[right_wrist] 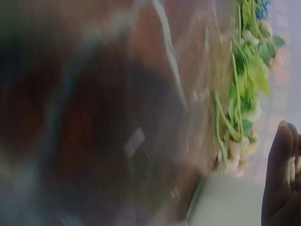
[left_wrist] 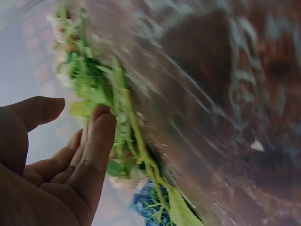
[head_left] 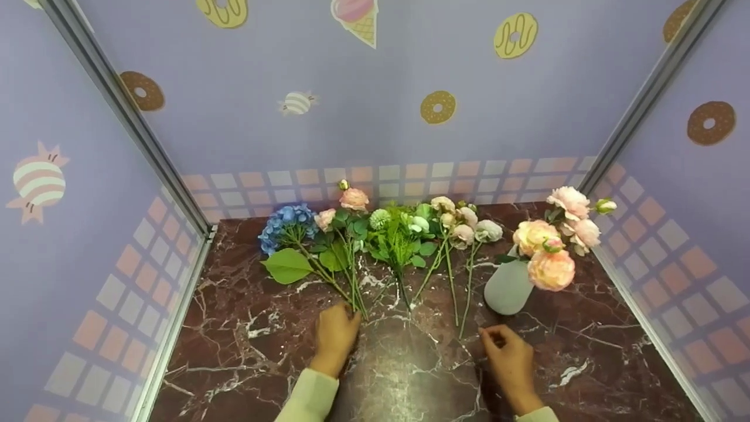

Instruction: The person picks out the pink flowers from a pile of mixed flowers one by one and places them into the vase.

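My left hand [head_left: 337, 334] is by the lower stem ends of a blue hydrangea [head_left: 287, 227] and a pink rose spray [head_left: 354, 200]. In the left wrist view its thumb and fingers [left_wrist: 96, 146] stand apart, loosely bent, holding nothing. My right hand [head_left: 511, 358] hovers low over the table in front of a white vase [head_left: 507, 290], apart from it, with loosely bent fingers and nothing visible between them. Pink and peach peonies [head_left: 551, 271] stand in the vase. The right wrist view shows only part of this hand [right_wrist: 282, 181], at the right edge.
Between the hands' far sides lie green foliage sprays [head_left: 398, 243], pale pink roses [head_left: 463, 234] and a white flower [head_left: 488, 231], stems toward me. The dark red marbled table [head_left: 246, 357] is bounded by patterned panels [head_left: 381, 135] at the back and both sides.
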A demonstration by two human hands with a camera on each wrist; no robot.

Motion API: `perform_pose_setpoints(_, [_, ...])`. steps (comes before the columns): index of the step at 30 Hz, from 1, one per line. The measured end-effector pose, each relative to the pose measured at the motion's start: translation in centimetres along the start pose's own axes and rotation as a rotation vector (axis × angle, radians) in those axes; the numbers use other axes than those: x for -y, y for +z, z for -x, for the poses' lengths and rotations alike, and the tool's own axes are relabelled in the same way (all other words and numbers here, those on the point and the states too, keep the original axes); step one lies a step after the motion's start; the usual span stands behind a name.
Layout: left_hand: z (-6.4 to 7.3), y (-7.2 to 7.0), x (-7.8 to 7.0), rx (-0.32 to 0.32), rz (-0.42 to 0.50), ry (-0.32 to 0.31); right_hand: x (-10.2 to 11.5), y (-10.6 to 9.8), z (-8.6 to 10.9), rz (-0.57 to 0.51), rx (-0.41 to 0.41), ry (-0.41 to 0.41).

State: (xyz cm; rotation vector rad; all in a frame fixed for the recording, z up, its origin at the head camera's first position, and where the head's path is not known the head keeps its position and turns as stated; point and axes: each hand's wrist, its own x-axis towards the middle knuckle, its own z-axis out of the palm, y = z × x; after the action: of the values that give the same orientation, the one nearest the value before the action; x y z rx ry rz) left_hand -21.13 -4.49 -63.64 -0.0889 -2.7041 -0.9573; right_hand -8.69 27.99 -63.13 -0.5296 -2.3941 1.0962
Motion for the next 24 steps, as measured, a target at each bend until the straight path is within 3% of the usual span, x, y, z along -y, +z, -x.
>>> perform_pose_setpoints(3, [-1.9, 1.9, 1.7, 0.067, -0.016, -0.071, 0.3, 0.6, 0.6, 0.02, 0.06, 0.03])
perform_pose_setpoints(8, [-4.2, 6.7, 6.2, 0.102, 0.048, -0.077, 0.7, 1.2, 1.7, 0.014, 0.116, 0.041])
perform_pose_setpoints(11, [-3.9, 5.8, 5.4, 0.148, 0.177, -0.117, 0.7, 1.3, 2.3, 0.015, 0.143, 0.05])
perform_pose_setpoints(16, [-3.1, 2.3, 3.1, 0.201, 0.361, -0.243, 0.9, 1.4, 2.8, 0.004, 0.19, 0.082])
perform_pose_setpoints(19, [-3.3, 1.9, 2.9, 0.231, 0.417, -0.313, 0.9, 1.4, 2.8, 0.016, 0.195, 0.088])
perform_pose_setpoints(24, [-3.8, 2.2, 3.0, 0.289, 0.551, -0.418, 0.9, 1.3, 2.7, 0.035, 0.214, 0.092])
